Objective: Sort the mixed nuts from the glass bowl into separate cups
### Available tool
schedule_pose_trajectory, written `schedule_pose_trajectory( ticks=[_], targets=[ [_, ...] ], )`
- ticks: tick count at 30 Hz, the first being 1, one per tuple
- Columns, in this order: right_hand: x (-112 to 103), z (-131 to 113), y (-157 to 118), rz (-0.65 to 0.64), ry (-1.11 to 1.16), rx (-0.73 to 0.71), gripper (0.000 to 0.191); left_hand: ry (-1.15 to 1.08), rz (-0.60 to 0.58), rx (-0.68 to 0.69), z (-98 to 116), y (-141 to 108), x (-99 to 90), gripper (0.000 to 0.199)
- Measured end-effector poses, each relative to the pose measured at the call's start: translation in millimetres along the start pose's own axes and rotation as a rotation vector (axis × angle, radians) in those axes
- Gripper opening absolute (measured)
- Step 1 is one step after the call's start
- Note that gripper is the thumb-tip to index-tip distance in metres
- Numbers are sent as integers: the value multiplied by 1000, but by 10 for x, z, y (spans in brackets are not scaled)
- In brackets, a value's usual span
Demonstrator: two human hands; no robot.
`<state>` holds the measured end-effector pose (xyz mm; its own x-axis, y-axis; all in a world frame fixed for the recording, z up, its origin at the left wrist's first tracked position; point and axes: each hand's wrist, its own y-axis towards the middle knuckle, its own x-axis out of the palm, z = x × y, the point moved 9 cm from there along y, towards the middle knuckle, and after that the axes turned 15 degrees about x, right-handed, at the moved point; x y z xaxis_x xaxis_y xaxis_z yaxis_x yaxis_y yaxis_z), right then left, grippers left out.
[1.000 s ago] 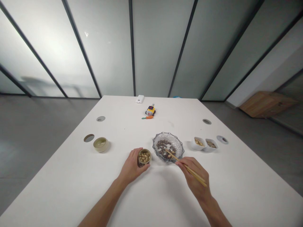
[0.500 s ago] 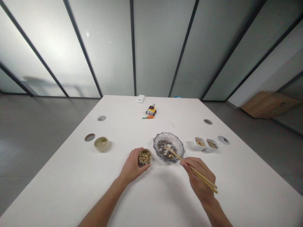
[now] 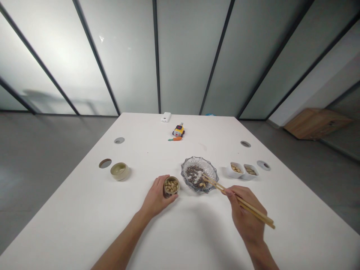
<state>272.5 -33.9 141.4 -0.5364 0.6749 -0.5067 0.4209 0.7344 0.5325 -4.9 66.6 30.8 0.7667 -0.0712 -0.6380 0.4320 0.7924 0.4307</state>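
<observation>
Here we are at the glass bowl (image 3: 209,167), dark beads and a few pale nuts inside! Between eight and nine o'clock of it, our left hand (image 3: 156,197) curls around a nut-filled cup (image 3: 179,187). Between four and five, our right hand (image 3: 249,222) pinches the chopsticks (image 3: 258,213), tips reaching into the bowl; whether they grip a nut, we can't tell. At three, we spot two white containers (image 3: 233,174).
</observation>
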Motion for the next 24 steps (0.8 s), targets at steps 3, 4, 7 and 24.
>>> schedule_pose_trajectory(
  ticks=[3, 4, 7, 24],
  targets=[
    [9, 134, 65, -10, -77, 23, 32, 0, 1, 3, 2, -1, -2, 64],
    [24, 161, 76, -16, -90, 30, 35, 2, 3, 4, 1, -1, -3, 64],
    [81, 222, 98, -35, -100, 71, 39, 14, 7, 7, 1, 0, -8, 63],
    [174, 356, 199, -76, -69, 217, 52, -18, -17, -5, 2, 0, 10, 62]
  ],
)
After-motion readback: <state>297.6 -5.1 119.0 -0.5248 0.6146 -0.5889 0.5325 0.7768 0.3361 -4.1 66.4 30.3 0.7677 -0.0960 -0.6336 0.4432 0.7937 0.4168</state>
